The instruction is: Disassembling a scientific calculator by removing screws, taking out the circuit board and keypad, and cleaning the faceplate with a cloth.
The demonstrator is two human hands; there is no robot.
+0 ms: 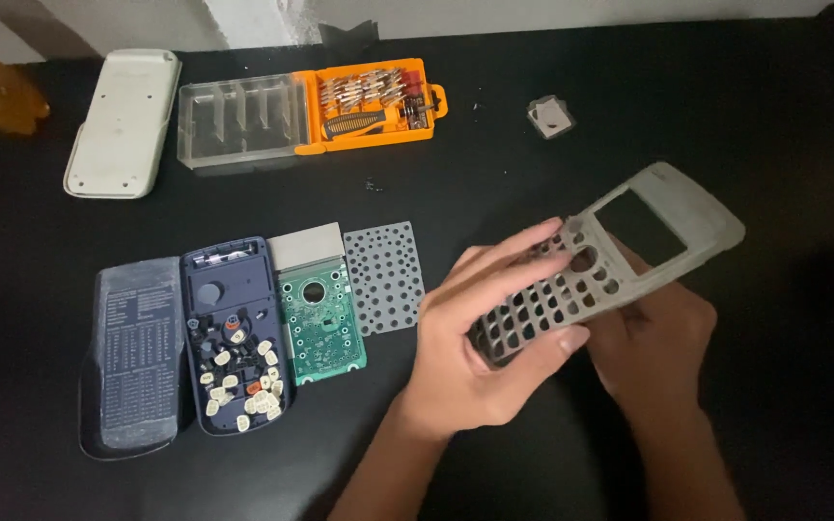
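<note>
While bare black desk (726,125) lies open toward the far right corner, the left hand (475,338) and right hand (653,342) both grip a grey, hole-riddled calculator faceplate (610,265), tilted.

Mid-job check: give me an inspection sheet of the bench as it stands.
Surface: black table, dark, dimly lit.
Job's things: grey calculator front shell, key holes empty, held off the table.
Clutter: green circuit board; grey perforated key mat; dark blue back shell holding loose keys; slide cover; orange screwdriver bit case, lid open; white device; small grey part.
Grippers: left hand and right hand both grip the shell.
Cables: nothing seen.
Surroundings: pale wall behind.
</note>
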